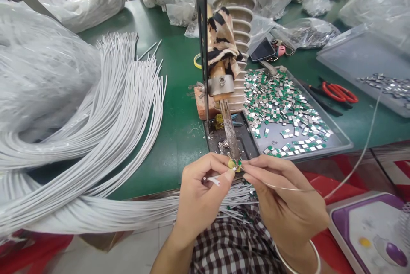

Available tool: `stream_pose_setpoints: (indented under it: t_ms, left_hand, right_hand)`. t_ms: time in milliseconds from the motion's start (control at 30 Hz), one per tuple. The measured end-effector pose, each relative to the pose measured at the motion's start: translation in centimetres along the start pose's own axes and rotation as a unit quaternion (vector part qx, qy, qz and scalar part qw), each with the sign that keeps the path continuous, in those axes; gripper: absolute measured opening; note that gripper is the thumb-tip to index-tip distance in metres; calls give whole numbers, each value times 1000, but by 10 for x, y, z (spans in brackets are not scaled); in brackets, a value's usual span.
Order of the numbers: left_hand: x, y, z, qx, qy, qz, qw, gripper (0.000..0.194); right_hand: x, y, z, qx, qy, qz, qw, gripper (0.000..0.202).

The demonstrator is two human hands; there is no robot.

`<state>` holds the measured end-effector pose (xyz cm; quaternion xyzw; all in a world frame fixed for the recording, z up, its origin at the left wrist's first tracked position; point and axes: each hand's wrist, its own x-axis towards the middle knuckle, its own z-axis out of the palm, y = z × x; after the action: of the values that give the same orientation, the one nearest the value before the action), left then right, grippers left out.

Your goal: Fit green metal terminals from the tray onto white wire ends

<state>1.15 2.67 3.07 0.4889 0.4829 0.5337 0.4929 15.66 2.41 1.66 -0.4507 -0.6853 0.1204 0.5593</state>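
My left hand [200,193] is closed in a pinch just below the soldering iron tip [231,135]. A white cable [214,181] with a stripped end pokes out between its thumb and fingers. My right hand [288,197] pinches a thin solder wire [361,150], which loops away to the right. Its fingertips nearly meet those of the left hand at the tip. Between them a small green circuit board [238,163] shows in part beside a yellow piece [231,164]; the fingers hide the exact contact. The iron is clamped by a metal ring [221,85].
Bundles of white cables [128,107] cover the left and run across my lap. A tray [339,142] of small circuit boards lies right of the iron, beside red-handled pliers [339,91]. A ribbed duct [240,18] and dark upright bar [201,39] stand ahead. A purple-white device [368,227] sits lower right.
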Motion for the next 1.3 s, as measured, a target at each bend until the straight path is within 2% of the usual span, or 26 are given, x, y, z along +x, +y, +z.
stream_pose_setpoints:
  t_ms: [300,433,567,633,700,800,867,933,1000,1067,1200,1300]
  left_hand:
    - [-4,-8,-2,-44,-2,-24,999,20]
    - [-6,-10,-2,-24,-8,-36,999,21]
    - [-8,-11,-1,10,-10,-27,1000,20]
    - [-10,-10,0,44,-22,-18,999,18]
    - [-12,-10,1,82,-63,-5,995,17]
    - [-19,-12,2,115,-167,13,979,19]
    - [-24,-14,3,135,-224,19,965,21]
    - [-30,-17,2,189,-241,39,951,25]
    - [-34,-18,0,254,-226,59,938,28]
    - [-36,-18,-1,272,-211,67,936,27]
    - [-38,-14,-2,191,-121,113,968,11]
    - [-37,-12,-2,174,-87,105,975,15]
  right_hand:
    - [4,-6,-5,26,-32,6,999,28]
    - [1,-6,-6,80,-51,46,994,29]
    - [-2,-4,-9,75,-61,108,989,32]
    - [-2,-6,-13,70,-68,103,990,25]
    - [0,-10,-20,62,-96,70,991,21]
    - [3,-15,-29,48,-166,27,985,23]
    - [3,-16,-32,56,-185,29,981,21]
    - [2,-15,-32,75,-172,61,980,15]
    - [0,-13,-30,94,-153,91,980,10]
    - [0,-11,-29,106,-146,101,978,10]
    - [0,-10,-30,136,-154,106,973,16]
    - [0,-8,-31,148,-154,111,971,25]
